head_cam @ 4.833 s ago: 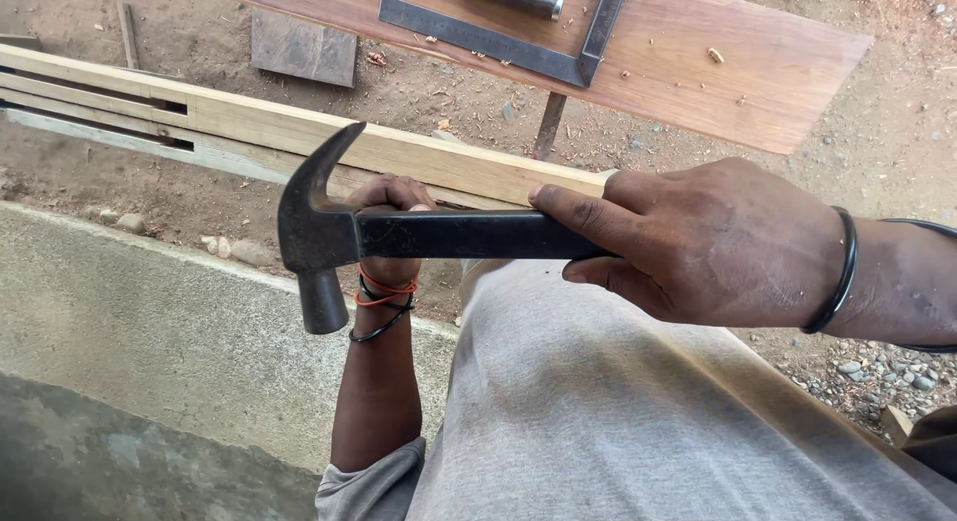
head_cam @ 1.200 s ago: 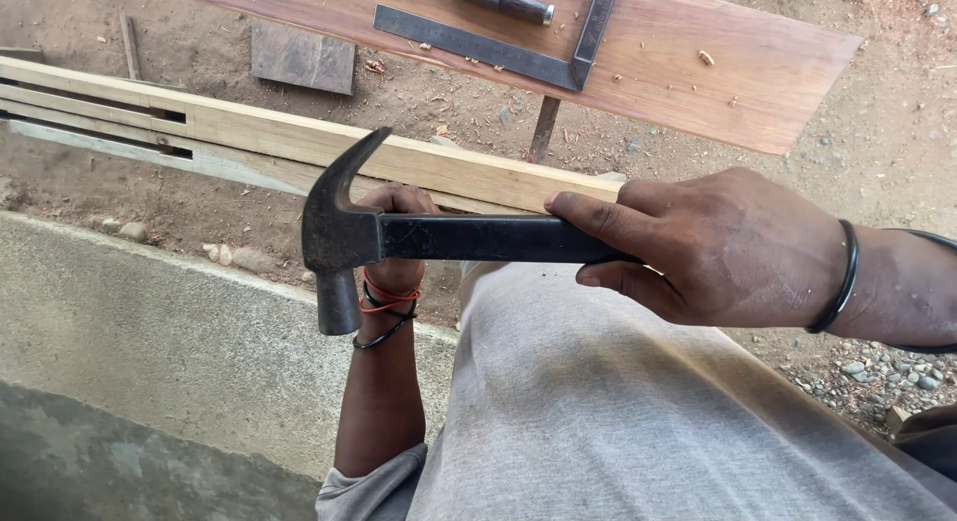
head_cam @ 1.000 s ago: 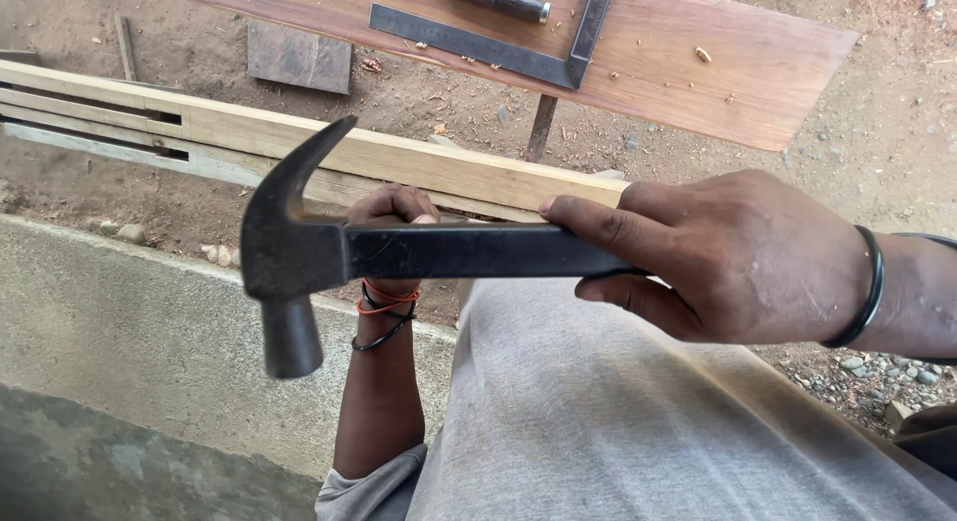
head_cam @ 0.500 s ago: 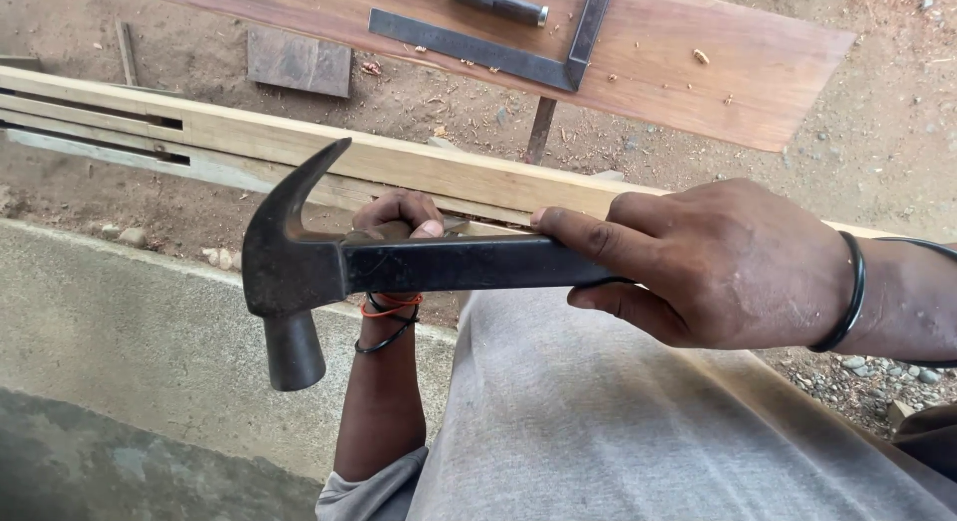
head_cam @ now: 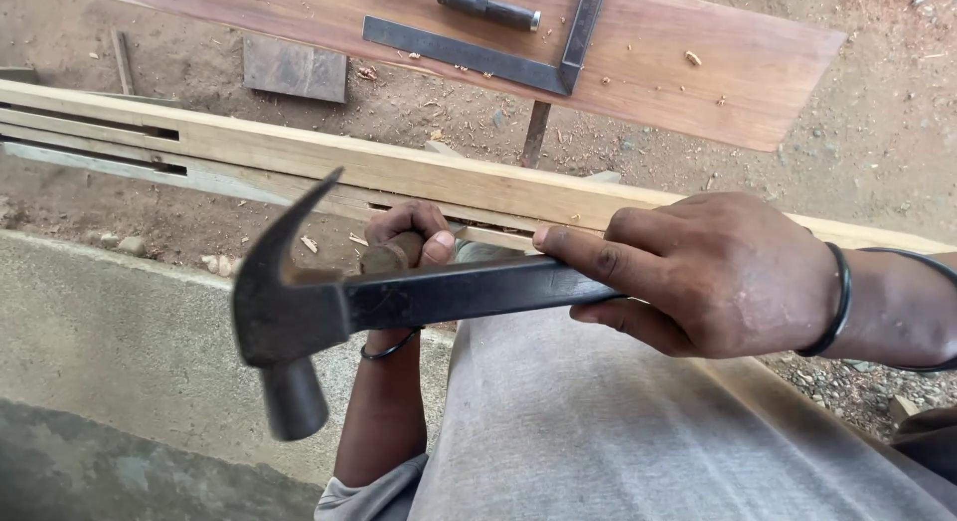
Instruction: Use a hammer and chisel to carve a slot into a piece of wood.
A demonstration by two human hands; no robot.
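Right hand (head_cam: 718, 277) grip closed round the hammer (head_cam: 299, 322) handle, head raised just left of it, left hand (head_cam: 404, 242) wrapped on a wooden tool handle (head_cam: 392, 254) below against the beam (head_cam: 449, 177); strike square w/ fingers clear.

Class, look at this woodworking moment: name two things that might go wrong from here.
1. The hammer hangs right above the left hand, which grips a wooden handle; a missed blow could hit its fingers.
2. The pale timber rests unclamped across the lap, so it may shift when struck.
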